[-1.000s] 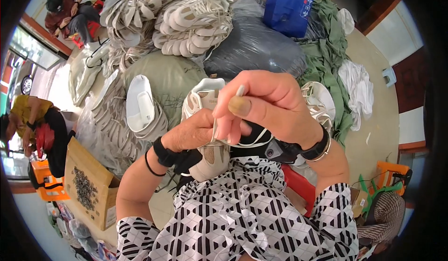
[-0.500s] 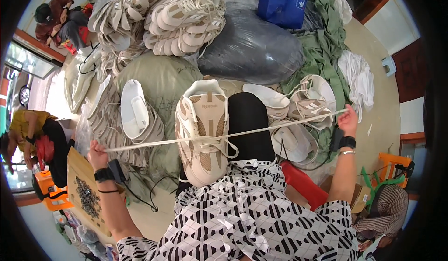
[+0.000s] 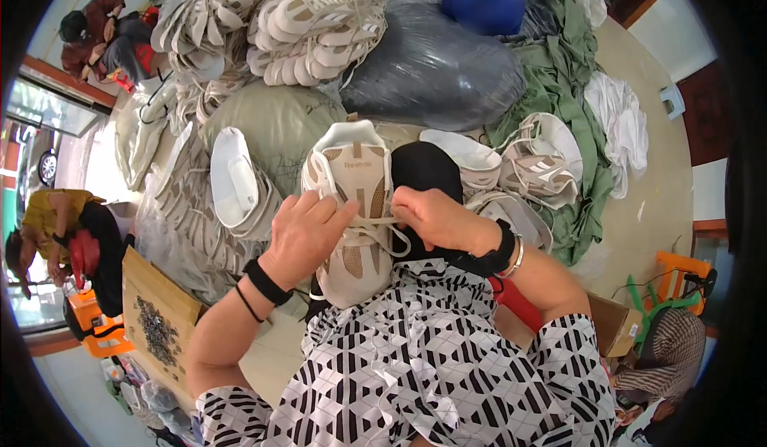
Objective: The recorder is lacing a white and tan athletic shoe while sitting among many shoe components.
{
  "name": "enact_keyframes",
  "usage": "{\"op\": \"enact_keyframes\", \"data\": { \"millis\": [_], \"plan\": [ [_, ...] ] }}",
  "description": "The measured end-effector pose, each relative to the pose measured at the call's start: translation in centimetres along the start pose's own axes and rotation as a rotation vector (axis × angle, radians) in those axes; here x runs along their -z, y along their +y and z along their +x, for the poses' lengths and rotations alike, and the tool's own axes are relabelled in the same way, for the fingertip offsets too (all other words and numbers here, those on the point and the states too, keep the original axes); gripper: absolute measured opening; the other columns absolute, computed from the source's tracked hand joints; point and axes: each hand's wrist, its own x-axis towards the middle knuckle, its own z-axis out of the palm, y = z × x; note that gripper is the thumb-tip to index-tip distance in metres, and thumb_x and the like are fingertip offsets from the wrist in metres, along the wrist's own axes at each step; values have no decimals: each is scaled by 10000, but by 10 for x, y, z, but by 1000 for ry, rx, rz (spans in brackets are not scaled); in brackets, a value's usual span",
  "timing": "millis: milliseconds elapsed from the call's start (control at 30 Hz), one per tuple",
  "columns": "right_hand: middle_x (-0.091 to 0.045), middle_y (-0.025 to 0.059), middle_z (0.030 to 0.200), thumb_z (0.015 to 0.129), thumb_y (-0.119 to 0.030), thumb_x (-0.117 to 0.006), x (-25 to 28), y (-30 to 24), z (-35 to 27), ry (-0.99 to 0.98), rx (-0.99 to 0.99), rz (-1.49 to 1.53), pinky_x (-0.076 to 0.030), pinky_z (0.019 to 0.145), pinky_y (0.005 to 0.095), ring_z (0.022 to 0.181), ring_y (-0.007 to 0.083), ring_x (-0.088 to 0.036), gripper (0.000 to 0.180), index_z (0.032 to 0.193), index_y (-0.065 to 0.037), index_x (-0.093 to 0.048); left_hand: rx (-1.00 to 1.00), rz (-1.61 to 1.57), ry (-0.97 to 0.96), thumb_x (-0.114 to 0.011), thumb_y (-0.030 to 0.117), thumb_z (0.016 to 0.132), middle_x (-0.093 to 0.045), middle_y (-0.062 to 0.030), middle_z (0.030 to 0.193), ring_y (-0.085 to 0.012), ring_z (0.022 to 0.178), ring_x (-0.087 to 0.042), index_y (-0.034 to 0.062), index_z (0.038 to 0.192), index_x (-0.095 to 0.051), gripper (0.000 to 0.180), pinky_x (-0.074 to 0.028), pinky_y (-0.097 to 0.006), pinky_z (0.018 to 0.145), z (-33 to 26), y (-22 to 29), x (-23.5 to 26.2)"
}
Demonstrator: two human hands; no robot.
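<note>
Shoe (image 3: 351, 275), beige, lies on lap (image 3: 359, 351), toe toward person; brown lettering (image 3: 358, 165) on tongue (image 3: 361, 183).
Right hand (image 3: 438, 219): fingers closed on lace (image 3: 367, 228); left hand (image 3: 306, 235): fingers curled beside it, grip hidden. Olive sack (image 3: 260, 119) beyond carries dark scrawl. Other shoes (image 3: 543, 163) flank both sides; pale floor (image 3: 659, 195) runs right past green cloth (image 3: 563, 87).

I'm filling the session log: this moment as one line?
left hand: at lace, grip unclear | right hand: pinching lace | shoe: between the hands | cardboard box at left: with small dark pieces

one blue bag (image 3: 483, 0), two cardboard boxes (image 3: 144, 275) (image 3: 611, 323) (and the wearer's two hands (image 3: 304, 235) (image 3: 447, 219)).
</note>
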Motion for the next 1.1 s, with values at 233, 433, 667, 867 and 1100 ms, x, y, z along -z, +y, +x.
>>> {"op": "enact_keyframes", "data": {
  "millis": [233, 433, 667, 867, 1100],
  "plan": [
    [-459, -100, 636, 865, -185, -668, 31, 34, -7, 209, -49, 549, -285, 406, 175, 452, 5, -358, 153, 960, -86, -602, 357, -216, 284, -639, 4, 728, -556, -20, 741, -180, 634, -522, 84, 930, -647, 218, -424, -320, 578, -16, 8, -31],
    [-396, -77, 550, 879, -134, -646, 94, 132, -33, 519, -131, 1076, -225, 357, 194, 386, 25, -323, 144, 1007, -90, -598, 743, -793, 171, -665, 61, 813, -538, -50, 785, -133, 619, -521, 47, 1052, -556, 264, -448, -255, 581, -47, 23, -44],
    [-675, 73, 809, 916, -105, -515, 59, 100, -22, 782, 66, -213, -478, 479, 258, 476, 123, -566, 213, 1026, 11, -655, 954, -828, 97, -688, 132, 831, -528, -65, 785, -177, 613, -506, 56, 959, -523, 222, -444, -279, 587, -58, 25, -42],
    [-642, 210, 858, 922, -136, -506, -27, -1, -25, -107, 138, -33, -500, 560, 364, 545, 277, -618, 212, 999, 36, -601, 782, -499, 169, -675, 12, 744, -515, -144, 878, -341, 826, -523, 35, 875, -541, 189, -450, -385, 696, -59, 29, -30],
    [-613, 220, 634, 917, -73, -431, -48, 38, -22, 9, 156, -416, -503, 559, 437, 488, 344, -616, 202, 1083, 41, -440, 779, -839, 179, -632, 98, 841, -559, -113, 864, -301, 739, -577, 72, 989, -517, 189, -478, -338, 647, -66, 33, -40]
  ]
}}
